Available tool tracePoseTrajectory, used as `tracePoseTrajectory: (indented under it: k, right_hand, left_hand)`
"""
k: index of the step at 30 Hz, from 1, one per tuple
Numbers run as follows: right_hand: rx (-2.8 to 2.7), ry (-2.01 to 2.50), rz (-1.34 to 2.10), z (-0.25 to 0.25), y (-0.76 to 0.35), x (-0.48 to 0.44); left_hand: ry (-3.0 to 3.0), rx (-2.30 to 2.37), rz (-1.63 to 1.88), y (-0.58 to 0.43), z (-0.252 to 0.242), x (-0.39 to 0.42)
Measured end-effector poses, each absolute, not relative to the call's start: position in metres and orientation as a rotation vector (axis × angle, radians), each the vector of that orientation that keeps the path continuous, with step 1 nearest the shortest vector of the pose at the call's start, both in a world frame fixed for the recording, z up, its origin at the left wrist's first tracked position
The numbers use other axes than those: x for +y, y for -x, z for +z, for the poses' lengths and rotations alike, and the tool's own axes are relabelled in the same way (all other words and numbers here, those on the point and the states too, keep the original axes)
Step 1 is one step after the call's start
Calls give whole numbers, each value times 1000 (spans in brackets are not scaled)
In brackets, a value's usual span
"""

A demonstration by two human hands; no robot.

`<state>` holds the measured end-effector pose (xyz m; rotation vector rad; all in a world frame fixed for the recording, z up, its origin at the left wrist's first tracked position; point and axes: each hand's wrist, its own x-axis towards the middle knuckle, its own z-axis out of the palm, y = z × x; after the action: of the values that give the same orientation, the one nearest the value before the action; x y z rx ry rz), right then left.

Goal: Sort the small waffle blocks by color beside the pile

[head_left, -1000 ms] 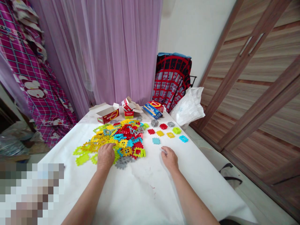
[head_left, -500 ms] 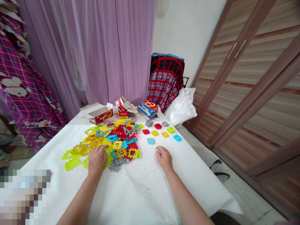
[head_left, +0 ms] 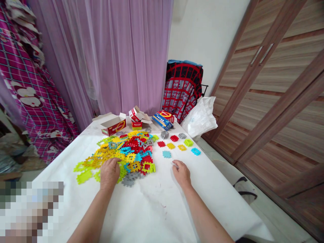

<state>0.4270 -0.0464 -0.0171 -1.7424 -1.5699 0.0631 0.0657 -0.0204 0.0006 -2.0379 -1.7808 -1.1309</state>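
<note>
A mixed heap of toothed plastic building tiles (head_left: 131, 143) in yellow, red, blue, green and grey lies on the white-covered table. My left hand (head_left: 110, 169) rests at the heap's near edge on yellow and green tiles. Its fingers are loosely curved and partly hidden, and I see no tile lifted in it. To the right of the heap, my right hand (head_left: 181, 172) lies on the tablecloth, fingers loosely bent and thumb apart, holding nothing visible. Beyond it sit separate tiles: a light blue tile (head_left: 166, 154) closest, plus red, yellow, green, blue and grey ones.
Along the table's far side stand an open red box (head_left: 113, 128), a smaller red and white box (head_left: 136, 116) and a blue box (head_left: 162, 121). A white plastic bag (head_left: 199, 116) hangs by the far right edge. A wooden wardrobe (head_left: 265, 94) stands to the right.
The whole scene has shifted slightly right in view as the head turned a little. Both hands stay in about the same places on the table, and the tiles look unmoved.
</note>
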Motion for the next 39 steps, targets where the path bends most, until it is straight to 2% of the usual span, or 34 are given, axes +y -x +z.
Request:
tracePoseTrajectory:
  k: [6, 15, 21, 30, 39]
  right_hand:
    - [-1631, 1583, 10, -14, -411, -36]
    - [-2418, 1229, 181, 55, -314, 15]
    - [-2648, 1216, 161, 67, -295, 30]
    - [-2386, 1271, 194, 65, -306, 21]
    - [-1672, 1765, 133, 18, -462, 7]
  left_hand:
    - [2087, -1749, -1118, -68, 0, -21]
    - [2074, -1769, -1102, -62, 0, -20]
    - [2065, -1777, -1133, -61, 2, -20]
    - [2032, -1812, -1162, -62, 3, -22]
    - [2021, -1850, -1267, -57, 2, -20]
